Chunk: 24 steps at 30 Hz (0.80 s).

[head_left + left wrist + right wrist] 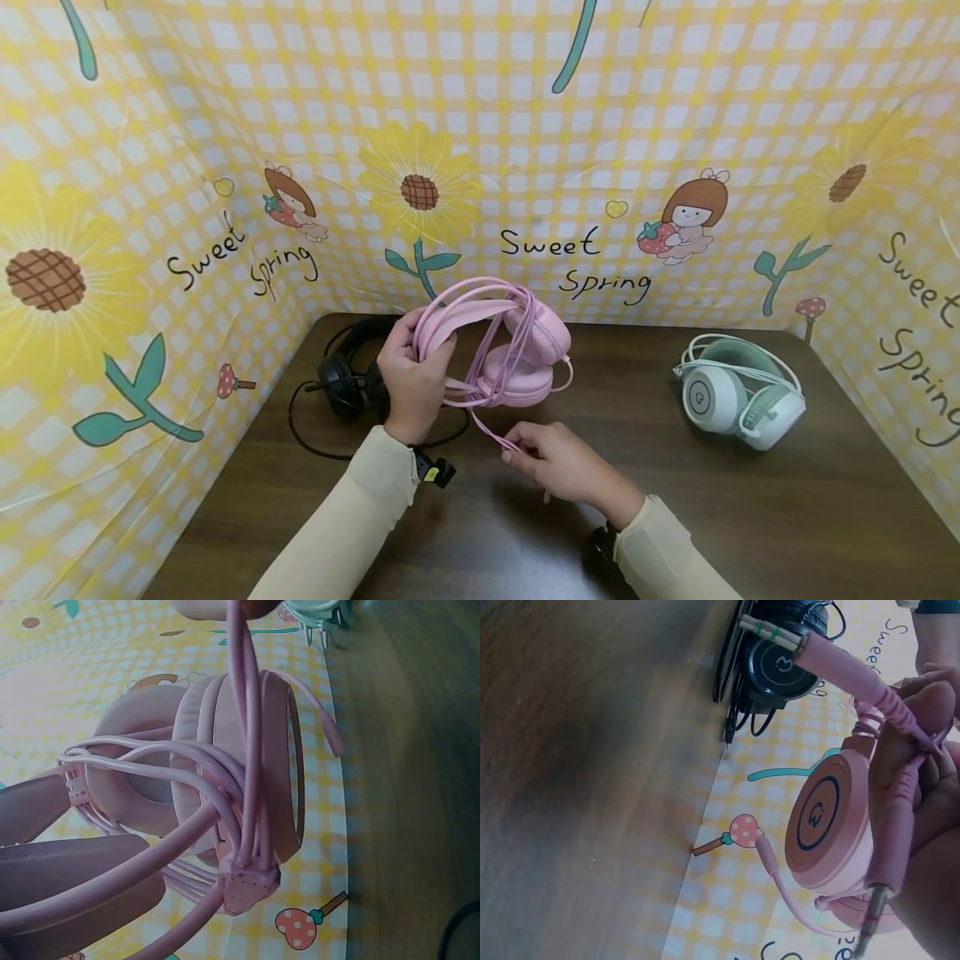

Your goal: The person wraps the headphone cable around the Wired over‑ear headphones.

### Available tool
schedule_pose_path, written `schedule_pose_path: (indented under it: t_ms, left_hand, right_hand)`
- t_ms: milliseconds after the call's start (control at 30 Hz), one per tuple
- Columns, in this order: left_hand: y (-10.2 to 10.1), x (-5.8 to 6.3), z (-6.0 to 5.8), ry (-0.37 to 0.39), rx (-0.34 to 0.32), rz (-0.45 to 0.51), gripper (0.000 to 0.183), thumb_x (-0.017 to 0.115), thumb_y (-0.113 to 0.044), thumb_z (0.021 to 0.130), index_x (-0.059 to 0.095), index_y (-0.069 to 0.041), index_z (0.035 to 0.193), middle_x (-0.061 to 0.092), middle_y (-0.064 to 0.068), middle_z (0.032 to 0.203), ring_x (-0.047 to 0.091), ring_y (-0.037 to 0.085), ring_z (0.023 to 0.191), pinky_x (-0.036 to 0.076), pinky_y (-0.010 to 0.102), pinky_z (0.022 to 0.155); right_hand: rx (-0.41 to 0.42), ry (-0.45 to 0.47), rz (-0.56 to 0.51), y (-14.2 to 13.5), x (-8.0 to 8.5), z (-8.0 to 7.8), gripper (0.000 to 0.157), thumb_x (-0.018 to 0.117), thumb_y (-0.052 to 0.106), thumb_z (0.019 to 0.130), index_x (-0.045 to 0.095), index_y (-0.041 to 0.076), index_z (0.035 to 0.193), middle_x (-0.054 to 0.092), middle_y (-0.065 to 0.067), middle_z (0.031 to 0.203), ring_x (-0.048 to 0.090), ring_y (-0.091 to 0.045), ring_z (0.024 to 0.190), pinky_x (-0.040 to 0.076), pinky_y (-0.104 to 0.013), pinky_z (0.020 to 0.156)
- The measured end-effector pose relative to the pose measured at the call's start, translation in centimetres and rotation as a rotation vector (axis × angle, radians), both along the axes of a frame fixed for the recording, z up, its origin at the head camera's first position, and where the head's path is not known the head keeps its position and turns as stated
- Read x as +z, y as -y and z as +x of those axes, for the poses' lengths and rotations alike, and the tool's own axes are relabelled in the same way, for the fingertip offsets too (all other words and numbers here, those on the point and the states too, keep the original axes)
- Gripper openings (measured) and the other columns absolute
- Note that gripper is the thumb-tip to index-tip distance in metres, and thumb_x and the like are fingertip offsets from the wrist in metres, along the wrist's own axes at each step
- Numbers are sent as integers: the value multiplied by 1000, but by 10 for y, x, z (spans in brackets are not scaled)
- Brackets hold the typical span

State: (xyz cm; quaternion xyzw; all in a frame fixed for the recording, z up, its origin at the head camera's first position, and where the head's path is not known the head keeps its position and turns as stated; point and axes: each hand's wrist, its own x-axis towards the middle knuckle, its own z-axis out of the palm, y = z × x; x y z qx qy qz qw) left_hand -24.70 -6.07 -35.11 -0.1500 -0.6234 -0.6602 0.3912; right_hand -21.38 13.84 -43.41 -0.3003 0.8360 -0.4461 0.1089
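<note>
Pink over-ear headphones [517, 375] are held up above the brown table by my left hand [415, 379], which grips them by the headband. Their pink cable [247, 742] is wound around the headband and ear cups in several loops. A small microphone boom [330, 731] sticks out from one ear cup. My right hand [558, 462] pinches the cable's end, in front of the ear cups. In the right wrist view two audio plugs [847, 667] dangle from that pinch, one pointing up-left and one down. The left hand's fingers are out of sight in its own wrist view.
Black headphones [341, 383] with a black cable lie at the table's back left, partly behind my left hand. White and green headphones [712, 400] with a cable wound around them rest at the right. A yellow checked cloth [480, 167] forms walls behind and beside the table.
</note>
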Motion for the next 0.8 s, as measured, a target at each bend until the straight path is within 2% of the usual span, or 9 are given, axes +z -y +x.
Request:
schedule_pose_path:
  t_ms: [100, 300, 500, 733, 800]
  left_hand:
    - [2, 0, 0, 5, 2, -18, 33, 65, 13, 76, 60, 18, 108, 65, 19, 92, 59, 8, 76, 49, 19, 66]
    - [4, -1, 1, 14, 3, -66, 34, 66, 14, 75, 60, 17, 109, 64, 20, 91, 57, 8, 74, 48, 18, 65]
    - [5, -1, 1, 17, 12, -97, 34, 67, 14, 75, 61, 17, 108, 65, 21, 91, 56, 8, 73, 48, 18, 65]
    - [8, -1, 1, 27, -15, -120, 33, 67, 14, 75, 61, 16, 108, 65, 21, 90, 55, 8, 70, 47, 18, 63]
    - [9, -1, 1, 37, -18, -141, 33, 68, 13, 75, 62, 16, 107, 65, 20, 90, 56, 8, 70, 47, 18, 63]
  right_hand:
    - [-1, -22, 4, -1, 1, 0, 6, 60, 21, 98, 64, 18, 96, 53, 6, 59, 56, -13, 42, 50, -29, 42]
    - [21, 6, -61, -4, 4, 2, 6, 60, 17, 98, 63, 14, 94, 52, 2, 62, 63, -12, 46, 54, -34, 48]
    - [30, 11, -61, -6, 6, 2, 7, 59, 18, 98, 63, 13, 95, 52, 1, 62, 64, -11, 48, 54, -34, 50]
    - [13, -41, -33, -8, 8, 2, 10, 60, 18, 98, 65, 10, 97, 52, 5, 62, 61, -9, 45, 51, -28, 48]
    - [14, -50, -29, -9, 9, 3, 8, 60, 18, 98, 65, 12, 97, 52, 5, 62, 61, -10, 43, 51, -27, 48]
